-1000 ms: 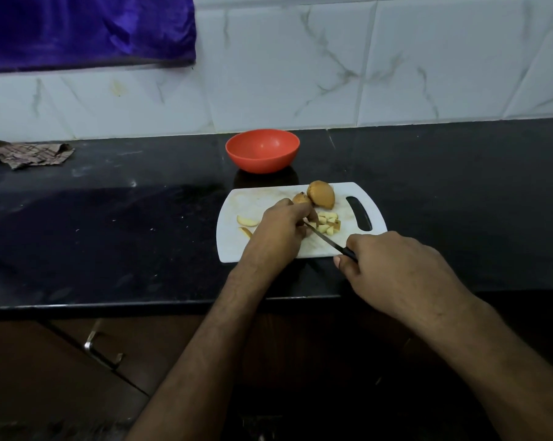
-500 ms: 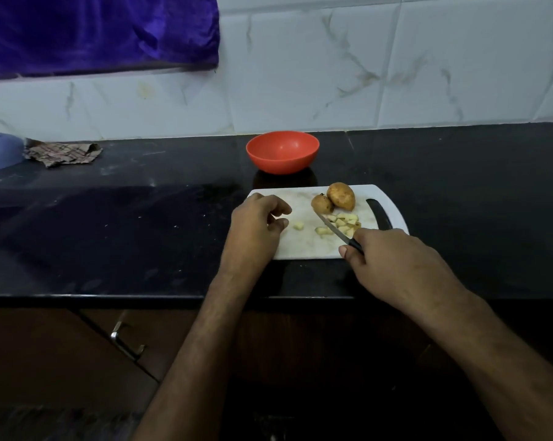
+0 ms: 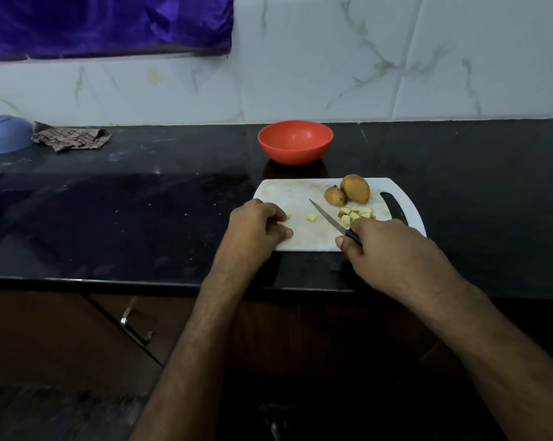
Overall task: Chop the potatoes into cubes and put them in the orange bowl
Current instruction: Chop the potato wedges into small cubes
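Left hand point(image 3: 256, 229) now drawn back, fingers curled on nothing seen; right hand point(image 3: 393, 249) gripping knife point(image 3: 330, 219) over board point(image 3: 287, 192).

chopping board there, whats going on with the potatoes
A person is dicing potatoes on the white chopping board. The right hand grips a knife; the left hand rests curled on the board. A pile of cubes lies beside two uncut pieces. The orange bowl looks empty.

A home kitchen is being indicated by the black counter point(image 3: 141, 202), marble-patterned wall tiles point(image 3: 316, 58) and cupboard handle point(image 3: 135, 327).
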